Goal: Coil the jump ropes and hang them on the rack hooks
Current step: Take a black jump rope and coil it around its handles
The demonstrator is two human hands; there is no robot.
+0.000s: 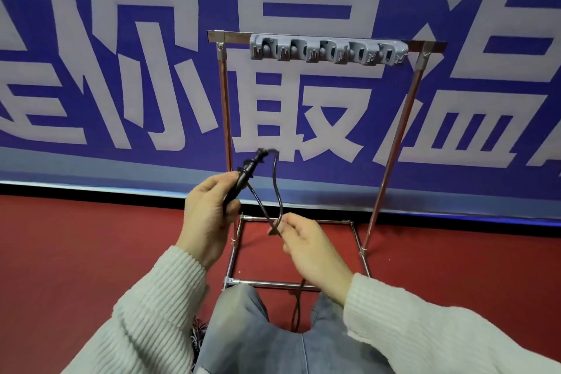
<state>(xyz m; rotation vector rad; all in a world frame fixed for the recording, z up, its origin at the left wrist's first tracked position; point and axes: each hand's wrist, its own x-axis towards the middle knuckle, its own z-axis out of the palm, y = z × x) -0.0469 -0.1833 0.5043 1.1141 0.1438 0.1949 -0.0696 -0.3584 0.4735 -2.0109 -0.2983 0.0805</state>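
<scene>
Head view. Left hand [209,215] grips the black jump rope handle [241,184], fingers curled round it. The handle's long axis tilts up and to the right, its rope end pointing toward the rack [226,94].

From the handle's top the rope [277,188] arcs over and drops in a loop down to the right hand [306,243]. Right hand pinches the rope where two strands cross, thumb and fingertips together on it. Below that hand the rope trails between the person's knees toward the floor; the far end is out of sight.

Hook bar [328,50], grey, sits on the rack's top rail, well above and to the right of both hands. No rope on it yet.

Judgement: coiling has barely begun, with one loose loop formed. The free rope lies below the right hand, so that hand is better placed to feed the next loop up to the left hand, which lies nearer the rack's left post.
</scene>
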